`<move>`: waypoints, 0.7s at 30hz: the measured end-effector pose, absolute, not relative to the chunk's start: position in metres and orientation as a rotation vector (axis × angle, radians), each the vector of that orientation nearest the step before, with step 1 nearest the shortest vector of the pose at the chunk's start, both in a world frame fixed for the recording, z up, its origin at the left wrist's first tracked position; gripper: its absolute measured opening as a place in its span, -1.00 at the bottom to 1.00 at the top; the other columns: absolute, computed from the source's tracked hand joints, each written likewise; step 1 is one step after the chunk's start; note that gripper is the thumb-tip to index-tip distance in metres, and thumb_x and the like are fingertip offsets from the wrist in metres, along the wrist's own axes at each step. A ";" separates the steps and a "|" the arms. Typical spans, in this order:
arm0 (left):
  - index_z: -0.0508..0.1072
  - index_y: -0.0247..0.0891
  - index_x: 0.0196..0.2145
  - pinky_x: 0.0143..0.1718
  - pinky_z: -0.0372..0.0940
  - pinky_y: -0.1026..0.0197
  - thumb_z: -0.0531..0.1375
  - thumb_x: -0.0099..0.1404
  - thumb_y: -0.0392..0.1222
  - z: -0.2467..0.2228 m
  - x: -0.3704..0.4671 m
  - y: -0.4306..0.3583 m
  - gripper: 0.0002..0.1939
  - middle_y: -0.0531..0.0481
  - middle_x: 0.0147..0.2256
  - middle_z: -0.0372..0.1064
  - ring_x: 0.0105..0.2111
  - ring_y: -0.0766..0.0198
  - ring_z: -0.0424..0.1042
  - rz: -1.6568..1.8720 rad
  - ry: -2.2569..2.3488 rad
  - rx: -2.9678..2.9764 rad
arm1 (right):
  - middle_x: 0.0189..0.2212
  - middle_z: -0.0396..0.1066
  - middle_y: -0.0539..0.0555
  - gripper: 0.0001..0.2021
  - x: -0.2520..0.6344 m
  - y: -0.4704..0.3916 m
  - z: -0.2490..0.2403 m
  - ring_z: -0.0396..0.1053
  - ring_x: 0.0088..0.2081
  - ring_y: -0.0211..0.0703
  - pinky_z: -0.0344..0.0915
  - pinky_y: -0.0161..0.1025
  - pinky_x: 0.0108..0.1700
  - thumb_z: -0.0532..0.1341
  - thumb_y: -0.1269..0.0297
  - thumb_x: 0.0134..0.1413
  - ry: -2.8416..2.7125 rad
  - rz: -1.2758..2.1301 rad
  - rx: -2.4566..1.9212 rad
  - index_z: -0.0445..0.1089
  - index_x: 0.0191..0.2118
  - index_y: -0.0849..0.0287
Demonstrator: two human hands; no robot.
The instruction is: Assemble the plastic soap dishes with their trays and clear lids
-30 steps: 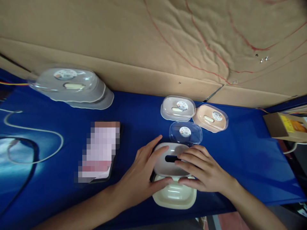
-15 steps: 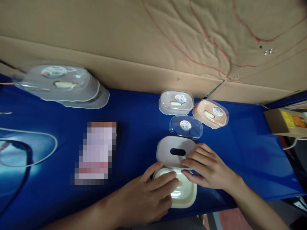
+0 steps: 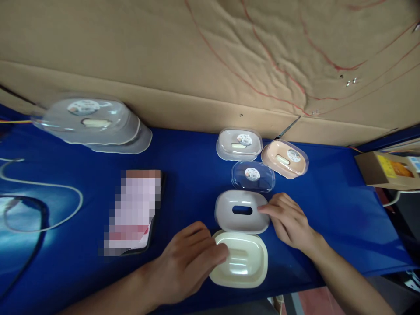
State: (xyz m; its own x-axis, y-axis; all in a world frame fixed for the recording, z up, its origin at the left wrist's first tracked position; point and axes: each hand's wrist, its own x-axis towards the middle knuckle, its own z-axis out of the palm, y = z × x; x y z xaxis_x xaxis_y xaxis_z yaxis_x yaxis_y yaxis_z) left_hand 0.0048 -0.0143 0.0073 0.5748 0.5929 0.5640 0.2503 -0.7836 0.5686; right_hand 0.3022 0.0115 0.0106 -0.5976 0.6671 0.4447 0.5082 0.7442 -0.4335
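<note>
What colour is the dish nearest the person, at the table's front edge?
Pale cream-yellow; the dish shows best in the head view.

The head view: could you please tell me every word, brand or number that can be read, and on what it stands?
No text is readable.
Round stickers on loose clear lid, grey box, peach box and left-hand stack: too small.
Phone screen: pixelated.
Yellow label on carton: blurred.
White marks at bottom right: too blurred.
</note>
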 end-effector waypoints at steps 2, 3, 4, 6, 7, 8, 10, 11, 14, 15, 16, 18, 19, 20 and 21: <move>0.28 -0.19 -0.27 -0.48 0.09 0.18 -0.07 0.61 -0.26 0.006 0.002 -0.016 -0.74 0.17 -0.56 0.23 -0.60 0.35 0.12 1.107 0.686 2.231 | -0.17 0.46 0.15 -0.64 0.302 0.011 0.011 0.44 -0.17 -0.08 0.41 -0.12 -0.16 0.05 0.64 0.29 -2.273 0.350 -0.888 0.42 0.05 0.16; 0.21 -0.17 -0.35 -0.50 0.05 0.18 -0.12 0.64 -0.17 0.005 0.001 -0.017 -0.65 0.19 -0.58 0.16 -0.62 0.36 0.08 1.117 0.699 2.143 | -0.14 0.45 0.17 -0.65 0.299 0.009 0.012 0.45 -0.14 -0.07 0.42 -0.10 -0.14 0.05 0.63 0.28 -2.261 0.343 -0.865 0.42 0.02 0.17; 0.14 -0.16 -0.42 -0.51 0.02 0.18 -0.18 0.66 -0.08 0.005 0.000 -0.019 -0.56 0.19 -0.60 0.08 -0.63 0.36 0.05 1.120 0.718 2.048 | -0.15 0.45 0.18 -0.69 0.295 0.005 0.014 0.46 -0.14 -0.06 0.42 -0.09 -0.14 0.06 0.61 0.29 -2.269 0.337 -0.821 0.43 -0.01 0.18; 0.02 -0.17 -0.51 -0.51 -0.01 0.17 -0.29 0.65 0.03 0.005 -0.003 -0.020 -0.45 0.17 -0.63 -0.03 -0.64 0.36 0.00 1.100 0.778 1.846 | -0.20 0.47 0.16 -0.80 0.282 -0.008 0.018 0.46 -0.18 -0.05 0.40 -0.07 -0.15 0.10 0.45 0.37 -2.363 0.340 -0.687 0.45 -0.03 0.22; 0.00 -0.18 -0.53 -0.52 -0.02 0.16 -0.33 0.65 0.05 0.005 -0.003 -0.020 -0.42 0.15 -0.64 -0.06 -0.64 0.36 -0.01 1.079 0.823 1.739 | -0.22 0.49 0.15 -0.80 0.275 -0.016 0.019 0.46 -0.19 -0.05 0.38 -0.06 -0.14 0.13 0.31 0.42 -2.443 0.347 -0.622 0.46 -0.01 0.24; -0.02 -0.18 -0.56 -0.52 -0.04 0.15 -0.35 0.64 0.05 0.005 -0.004 -0.020 -0.40 0.14 -0.64 -0.09 -0.64 0.35 -0.02 1.063 0.877 1.629 | -0.22 0.52 0.14 -0.69 0.268 -0.023 0.019 0.46 -0.19 -0.04 0.37 -0.06 -0.12 0.16 0.12 0.45 -2.546 0.335 -0.571 0.47 0.02 0.26; -0.02 -0.16 -0.58 -0.53 -0.06 0.14 -0.32 0.64 0.02 0.005 -0.004 -0.017 -0.40 0.14 -0.64 -0.12 -0.62 0.33 -0.03 1.034 0.991 1.417 | -0.26 0.53 0.11 -0.52 0.258 -0.036 0.015 0.45 -0.21 -0.04 0.33 -0.05 -0.10 0.21 -0.12 0.39 -2.708 0.250 -0.542 0.50 0.04 0.26; -0.02 -0.16 -0.58 -0.53 -0.06 0.14 -0.29 0.64 -0.01 0.005 -0.003 -0.016 -0.41 0.14 -0.64 -0.13 -0.62 0.32 -0.04 1.020 1.036 1.334 | -0.28 0.53 0.09 -0.51 0.255 -0.041 0.013 0.43 -0.24 -0.06 0.31 -0.06 -0.12 0.24 -0.15 0.36 -2.767 0.205 -0.535 0.51 0.00 0.25; 0.00 -0.14 -0.58 -0.49 -0.04 0.13 -0.19 0.62 -0.07 0.003 -0.002 -0.013 -0.45 0.14 -0.62 -0.11 -0.58 0.30 -0.03 0.985 1.113 1.210 | -0.32 0.50 0.03 -0.72 0.251 -0.048 0.006 0.36 -0.34 -0.14 0.22 -0.12 -0.26 0.31 0.04 0.35 -2.846 0.125 -0.501 0.53 -0.18 0.18; 0.02 -0.14 -0.58 -0.48 -0.03 0.13 -0.16 0.61 -0.07 0.002 -0.001 -0.012 -0.46 0.14 -0.61 -0.09 -0.57 0.30 -0.02 0.971 1.126 1.203 | -0.31 0.51 0.03 -0.78 0.250 -0.049 0.005 0.35 -0.35 -0.16 0.20 -0.13 -0.29 0.31 0.11 0.35 -2.853 0.114 -0.482 0.53 -0.22 0.16; 0.03 -0.14 -0.58 -0.47 -0.03 0.12 -0.15 0.61 -0.06 0.001 -0.001 -0.012 -0.46 0.14 -0.61 -0.07 -0.57 0.30 0.00 0.958 1.133 1.205 | -0.30 0.51 0.03 -0.82 0.250 -0.049 0.005 0.35 -0.35 -0.17 0.18 -0.14 -0.30 0.31 0.17 0.35 -2.858 0.104 -0.460 0.53 -0.23 0.16; 0.07 -0.15 -0.58 -0.47 -0.01 0.13 -0.14 0.61 -0.04 0.000 -0.001 -0.013 -0.45 0.13 -0.60 -0.02 -0.56 0.30 0.04 0.936 1.127 1.227 | -0.31 0.51 0.03 -0.90 0.249 -0.050 0.007 0.35 -0.36 -0.19 0.18 -0.15 -0.34 0.31 0.29 0.33 -2.866 0.090 -0.401 0.55 -0.23 0.18; 0.10 -0.15 -0.58 -0.47 -0.01 0.13 -0.15 0.62 -0.02 0.000 -0.001 -0.013 -0.44 0.13 -0.60 0.00 -0.56 0.30 0.05 0.923 1.119 1.237 | -0.35 0.49 0.02 -0.91 0.248 -0.050 0.009 0.34 -0.39 -0.20 0.19 -0.15 -0.35 0.31 0.33 0.32 -2.858 0.100 -0.366 0.57 -0.23 0.19; 0.12 -0.16 -0.58 -0.47 0.00 0.13 -0.15 0.62 0.00 0.001 -0.002 -0.013 -0.42 0.13 -0.60 0.02 -0.56 0.30 0.05 0.916 1.110 1.245 | -0.39 0.46 0.00 -0.91 0.249 -0.050 0.013 0.32 -0.41 -0.21 0.21 -0.16 -0.37 0.31 0.37 0.32 -2.840 0.133 -0.334 0.57 -0.23 0.20; 0.16 -0.17 -0.58 -0.46 0.00 0.14 -0.14 0.63 0.04 0.002 -0.002 -0.012 -0.41 0.12 -0.59 0.04 -0.55 0.31 0.06 0.903 1.095 1.252 | -0.41 0.45 -0.03 -0.91 0.250 -0.049 0.017 0.30 -0.44 -0.24 0.23 -0.18 -0.38 0.30 0.39 0.32 -2.820 0.200 -0.307 0.58 -0.22 0.19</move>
State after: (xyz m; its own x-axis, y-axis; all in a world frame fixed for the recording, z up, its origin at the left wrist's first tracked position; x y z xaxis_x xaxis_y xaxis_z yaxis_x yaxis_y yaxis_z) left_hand -0.0025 -0.0123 0.0020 0.2601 0.9563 -0.1336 0.0512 0.1245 0.9909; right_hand 0.2501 -0.0489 0.0174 -0.9331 0.2303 0.2763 0.1890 0.9675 -0.1680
